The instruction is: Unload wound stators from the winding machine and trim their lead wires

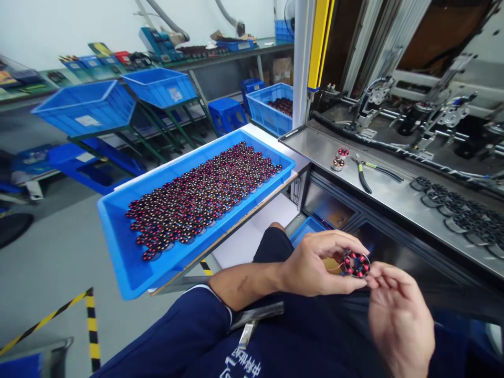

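Note:
A motor stator (356,264) with red wire coils around a dark ring is gripped between the thumb and fingers of my left hand (315,262). A thin copper-coloured wire sticks out from its left side. My right hand (401,310), palm turned up, has its fingertips pinched at the stator's right edge. Both hands are in front of my body, below the metal bench. To the left, a shallow blue tray (114,252) holds rows of similar wound stators (205,194).
On the metal bench (315,147) lie pliers (364,173), two small coil parts (338,160) and several dark rings (457,210). Machine fixtures (449,113) stand behind them. A yellow-edged post (321,47) rises at the bench corner. Blue bins (88,107) stand further back.

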Demonstrator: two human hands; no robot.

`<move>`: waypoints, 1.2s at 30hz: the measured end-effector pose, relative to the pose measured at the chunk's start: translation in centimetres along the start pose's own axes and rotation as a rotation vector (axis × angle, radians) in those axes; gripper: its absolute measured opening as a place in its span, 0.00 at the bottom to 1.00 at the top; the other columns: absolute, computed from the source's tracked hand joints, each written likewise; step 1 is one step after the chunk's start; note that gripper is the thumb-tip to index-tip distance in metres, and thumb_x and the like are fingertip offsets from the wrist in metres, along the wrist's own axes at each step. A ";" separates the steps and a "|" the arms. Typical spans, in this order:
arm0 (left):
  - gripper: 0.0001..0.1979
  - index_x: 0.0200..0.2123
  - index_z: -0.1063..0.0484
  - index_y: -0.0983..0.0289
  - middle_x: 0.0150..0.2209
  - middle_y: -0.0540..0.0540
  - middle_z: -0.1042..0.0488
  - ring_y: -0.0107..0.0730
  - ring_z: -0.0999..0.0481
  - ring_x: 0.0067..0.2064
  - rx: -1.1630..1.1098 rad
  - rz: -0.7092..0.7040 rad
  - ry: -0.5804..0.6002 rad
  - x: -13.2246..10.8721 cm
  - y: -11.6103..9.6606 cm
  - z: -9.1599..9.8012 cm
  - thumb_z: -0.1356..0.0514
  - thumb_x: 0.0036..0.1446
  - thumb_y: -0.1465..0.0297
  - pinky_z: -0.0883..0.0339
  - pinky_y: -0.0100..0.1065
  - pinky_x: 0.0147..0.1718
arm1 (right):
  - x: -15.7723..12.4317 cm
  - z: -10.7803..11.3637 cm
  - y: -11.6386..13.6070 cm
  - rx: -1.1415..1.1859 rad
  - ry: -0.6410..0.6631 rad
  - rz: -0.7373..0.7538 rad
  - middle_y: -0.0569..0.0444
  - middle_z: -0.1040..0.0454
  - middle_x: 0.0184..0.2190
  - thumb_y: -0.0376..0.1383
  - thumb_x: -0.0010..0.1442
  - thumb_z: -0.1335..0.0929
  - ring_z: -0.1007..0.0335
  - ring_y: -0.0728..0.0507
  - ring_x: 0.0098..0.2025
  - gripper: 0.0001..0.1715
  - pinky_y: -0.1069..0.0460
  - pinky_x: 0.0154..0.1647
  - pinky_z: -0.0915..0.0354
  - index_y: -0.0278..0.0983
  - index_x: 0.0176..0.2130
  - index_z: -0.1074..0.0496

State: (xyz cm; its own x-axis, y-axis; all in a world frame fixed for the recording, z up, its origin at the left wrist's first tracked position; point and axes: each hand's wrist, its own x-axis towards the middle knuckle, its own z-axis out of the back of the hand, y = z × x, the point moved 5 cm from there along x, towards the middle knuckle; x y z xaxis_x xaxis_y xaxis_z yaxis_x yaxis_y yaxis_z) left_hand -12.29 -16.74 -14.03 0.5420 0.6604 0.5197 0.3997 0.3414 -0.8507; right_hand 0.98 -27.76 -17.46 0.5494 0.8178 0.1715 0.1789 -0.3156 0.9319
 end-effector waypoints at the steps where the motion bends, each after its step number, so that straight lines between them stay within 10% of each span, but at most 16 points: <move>1: 0.21 0.45 0.22 0.68 0.45 0.64 0.19 0.36 0.18 0.43 -0.001 0.007 0.005 0.0 0.0 0.0 0.26 0.47 0.71 0.21 0.32 0.41 | -0.1 0.0 -0.1 -0.030 0.016 -0.021 0.49 0.23 0.40 0.45 0.55 0.22 0.26 0.44 0.44 0.22 0.51 0.46 0.28 0.41 0.48 0.22; 6: 0.21 0.45 0.22 0.67 0.45 0.62 0.19 0.36 0.18 0.44 0.009 0.000 0.042 0.0 -0.1 -0.2 0.26 0.46 0.71 0.21 0.32 0.44 | 0.1 -0.3 0.7 -0.158 0.032 0.057 0.53 0.24 0.31 0.32 0.60 0.26 0.27 0.47 0.36 0.03 0.53 0.36 0.30 0.41 0.35 0.20; 16: 0.21 0.47 0.23 0.70 0.43 0.65 0.17 0.39 0.16 0.45 0.201 -0.300 0.060 0.4 -1.9 -0.2 0.28 0.48 0.72 0.21 0.35 0.48 | 0.0 -0.7 2.6 -0.219 -0.007 -0.009 0.54 0.29 0.25 0.36 0.62 0.27 0.31 0.49 0.28 0.12 0.55 0.27 0.33 0.37 0.27 0.25; 26: 0.20 0.44 0.23 0.69 0.41 0.63 0.19 0.37 0.17 0.42 -0.062 0.033 0.131 0.4 -0.5 -0.3 0.28 0.48 0.69 0.21 0.36 0.44 | -0.1 0.9 2.5 -0.441 0.087 0.204 0.49 0.22 0.38 0.31 0.61 0.27 0.25 0.45 0.39 0.07 0.52 0.38 0.27 0.38 0.42 0.21; 36: 0.21 0.46 0.23 0.70 0.42 0.64 0.18 0.38 0.17 0.44 0.117 -0.234 0.008 0.2 -2.4 0.1 0.29 0.46 0.74 0.22 0.35 0.46 | -2.1 -2.3 4.7 -0.559 0.106 0.516 0.53 0.24 0.33 0.21 0.58 0.28 0.26 0.47 0.36 0.12 0.52 0.36 0.31 0.36 0.38 0.23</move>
State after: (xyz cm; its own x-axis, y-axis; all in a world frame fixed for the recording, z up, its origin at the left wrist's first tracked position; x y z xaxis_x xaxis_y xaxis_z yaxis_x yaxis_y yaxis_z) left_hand -13.17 -17.35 -11.87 0.4505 0.5491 0.7040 0.4273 0.5597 -0.7100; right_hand -1.25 -29.83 -12.71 0.3647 0.6835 0.6323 -0.5337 -0.4031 0.7435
